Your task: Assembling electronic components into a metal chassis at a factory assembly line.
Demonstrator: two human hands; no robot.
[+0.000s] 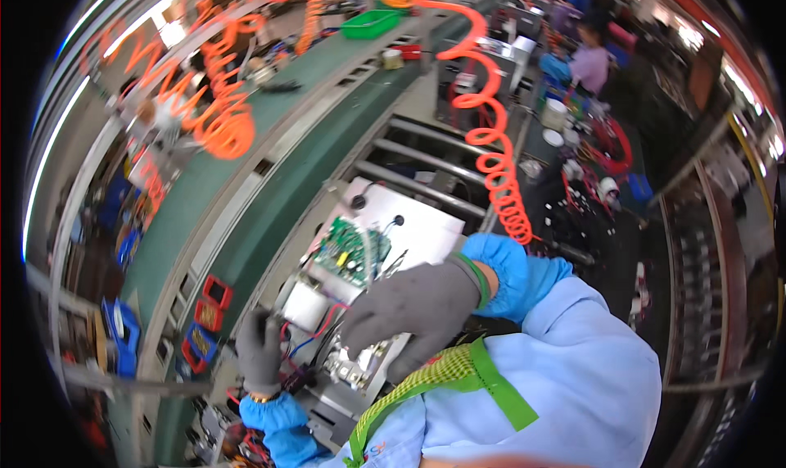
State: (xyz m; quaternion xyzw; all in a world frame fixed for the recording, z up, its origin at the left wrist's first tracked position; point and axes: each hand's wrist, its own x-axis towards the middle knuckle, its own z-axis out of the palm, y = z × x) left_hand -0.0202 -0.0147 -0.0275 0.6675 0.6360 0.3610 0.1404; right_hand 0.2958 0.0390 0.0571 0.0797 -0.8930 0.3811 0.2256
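The green circuit board lies at the white panel, ahead and to the left of the right hand, the nearer one, open with its thumb spread from the fingers. The board's long axis is unclear (the lens bends edges). Farther off, the left hand is near a blue wire; I cannot tell whether it grips anything.
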